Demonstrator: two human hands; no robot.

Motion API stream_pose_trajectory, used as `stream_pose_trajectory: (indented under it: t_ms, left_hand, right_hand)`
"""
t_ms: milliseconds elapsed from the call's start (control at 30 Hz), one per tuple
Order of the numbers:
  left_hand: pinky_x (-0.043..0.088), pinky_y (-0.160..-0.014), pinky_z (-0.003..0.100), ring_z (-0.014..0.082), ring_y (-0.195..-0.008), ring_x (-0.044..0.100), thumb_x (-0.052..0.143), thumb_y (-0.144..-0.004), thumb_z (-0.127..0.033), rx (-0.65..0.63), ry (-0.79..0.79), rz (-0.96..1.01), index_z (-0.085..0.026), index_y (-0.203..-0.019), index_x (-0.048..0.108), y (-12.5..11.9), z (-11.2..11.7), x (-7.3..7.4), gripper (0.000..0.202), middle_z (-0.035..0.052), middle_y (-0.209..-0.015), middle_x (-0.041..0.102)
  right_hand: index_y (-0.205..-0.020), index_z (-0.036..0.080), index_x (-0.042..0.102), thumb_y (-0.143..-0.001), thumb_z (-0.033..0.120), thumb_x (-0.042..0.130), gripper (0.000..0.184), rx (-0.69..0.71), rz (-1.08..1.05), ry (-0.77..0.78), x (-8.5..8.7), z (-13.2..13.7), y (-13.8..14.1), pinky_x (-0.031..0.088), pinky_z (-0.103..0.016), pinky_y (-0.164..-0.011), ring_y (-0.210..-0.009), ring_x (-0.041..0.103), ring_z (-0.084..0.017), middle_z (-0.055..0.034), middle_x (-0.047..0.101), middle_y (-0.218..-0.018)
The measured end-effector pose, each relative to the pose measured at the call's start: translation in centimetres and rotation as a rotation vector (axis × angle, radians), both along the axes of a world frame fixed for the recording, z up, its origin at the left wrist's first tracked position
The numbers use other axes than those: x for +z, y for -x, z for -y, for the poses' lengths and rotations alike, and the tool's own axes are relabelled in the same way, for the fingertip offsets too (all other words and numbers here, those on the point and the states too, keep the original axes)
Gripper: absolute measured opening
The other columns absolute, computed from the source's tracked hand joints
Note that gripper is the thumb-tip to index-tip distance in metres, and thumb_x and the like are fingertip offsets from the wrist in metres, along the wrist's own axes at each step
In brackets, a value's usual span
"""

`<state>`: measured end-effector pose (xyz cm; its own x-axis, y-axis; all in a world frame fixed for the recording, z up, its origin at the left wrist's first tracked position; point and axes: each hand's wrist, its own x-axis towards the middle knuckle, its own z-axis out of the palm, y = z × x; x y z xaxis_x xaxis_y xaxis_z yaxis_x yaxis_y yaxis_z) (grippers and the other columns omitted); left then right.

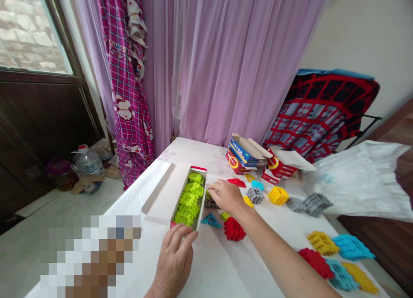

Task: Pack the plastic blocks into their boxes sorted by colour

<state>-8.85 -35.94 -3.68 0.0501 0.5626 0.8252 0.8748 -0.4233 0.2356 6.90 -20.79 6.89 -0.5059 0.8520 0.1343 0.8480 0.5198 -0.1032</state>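
An open long box point(202, 205) with red ends lies on the white table, its lid flap folded out to the left. Several lime-green plastic building pieces point(189, 199) fill it, stacked along its length. My left hand point(176, 255) is at the box's near end, with curled fingers gripping the edge. My right hand point(226, 197) is by the box's right wall with its fingertips pinched together; what they hold, if anything, is hidden. Partly covered by that hand are grey and green pieces point(211, 202). A blue triangular piece point(211, 220) and a stack of red pieces point(234, 229) lie nearby.
Opened boxes point(243, 154) stand at the back right. Yellow stacks point(278, 195) and grey stacks point(318, 204) lie along the right side, beside a white plastic bag point(364, 182). More coloured stacks point(342, 272) sit near the right table edge. A pixelated patch point(103, 263) hides the lower left.
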Motion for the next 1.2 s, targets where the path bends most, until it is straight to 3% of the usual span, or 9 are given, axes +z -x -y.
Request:
stream_pose_trajectory:
  t_ms: [167, 367, 800, 1200]
  left_hand:
    - [0.049, -0.094, 0.030, 0.0163, -0.106, 0.057, 0.046, -0.086, -0.001, 0.018, -0.018, -0.018, -0.020, -0.104, 0.065, 0.0, -0.1, -0.2, 0.032, 0.0045, -0.100, 0.066]
    - [0.048, -0.095, 0.030, 0.0161, -0.107, 0.057, 0.046, -0.085, -0.002, 0.013, -0.006, -0.011, -0.021, -0.105, 0.065, 0.1, 0.0, -0.2, 0.033, 0.0044, -0.101, 0.067]
    - [0.050, -0.093, 0.029, 0.0155, -0.105, 0.058, 0.044, -0.084, -0.001, -0.002, 0.013, 0.023, -0.022, -0.104, 0.065, 0.1, 0.1, -0.2, 0.036, 0.0036, -0.100, 0.067]
    - [0.050, -0.093, 0.028, 0.0149, -0.104, 0.058, 0.043, -0.084, 0.000, 0.006, 0.003, 0.027, -0.022, -0.102, 0.064, 0.1, 0.0, 0.2, 0.036, 0.0030, -0.099, 0.067]
  right_hand:
    - [-0.095, 0.031, 0.077, -0.090, 0.019, 0.050, 0.030, 0.149, 0.211, -0.027, 0.4, -2.8, 1.8, 0.036, -0.033, -0.089, -0.117, 0.050, -0.021, -0.0024, 0.066, -0.123]
    - [-0.083, 0.022, 0.077, -0.079, 0.013, 0.059, 0.021, 0.182, 0.398, 0.032, 0.5, -3.9, 4.5, 0.036, -0.036, -0.082, -0.104, 0.054, -0.025, -0.0090, 0.071, -0.096]
    - [-0.082, 0.024, 0.078, -0.074, 0.011, 0.062, 0.022, 0.241, 0.588, 0.158, 1.6, -4.1, 5.7, 0.030, -0.039, -0.083, -0.106, 0.054, -0.025, -0.0091, 0.075, -0.092]
    - [-0.106, 0.036, 0.074, -0.078, 0.013, 0.064, 0.038, 0.226, 0.630, 0.231, 1.1, -5.2, 7.1, 0.032, -0.043, -0.089, -0.110, 0.054, -0.028, -0.0072, 0.073, -0.103]
